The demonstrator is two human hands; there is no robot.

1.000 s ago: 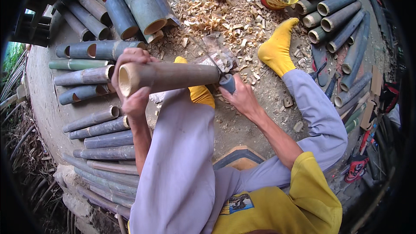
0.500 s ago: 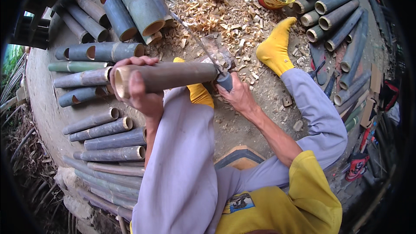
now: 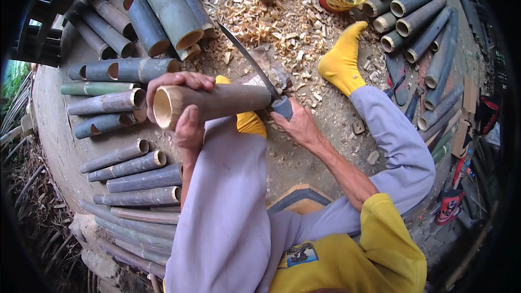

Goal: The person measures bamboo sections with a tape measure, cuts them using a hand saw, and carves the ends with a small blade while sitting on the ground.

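Observation:
My left hand (image 3: 187, 128) is wrapped round a brown bamboo tube (image 3: 228, 101) near its open pale end, thumb below and fingers over the top. The tube lies roughly level above my bent left leg, its hollow end facing left. My right hand (image 3: 302, 126) grips the thick grey handle of a long knife (image 3: 251, 61) at the tube's far right end. From there the dark blade slants up and to the left, beyond the tube. Whether the blade touches the tube cannot be made out.
Wood shavings (image 3: 282, 27) cover the ground ahead. Bamboo tubes (image 3: 122, 155) lie in rows on the left, some with cut openings. More bamboo pieces (image 3: 418, 0) are stacked at the right, near a red and yellow bucket (image 3: 325, 1). My yellow-socked right foot (image 3: 343, 62) rests beside the shavings.
The tube's open end has shifted slightly right and turned more into view. The knife blade has rotated, so its broad side now shows. Both hands keep their holds.

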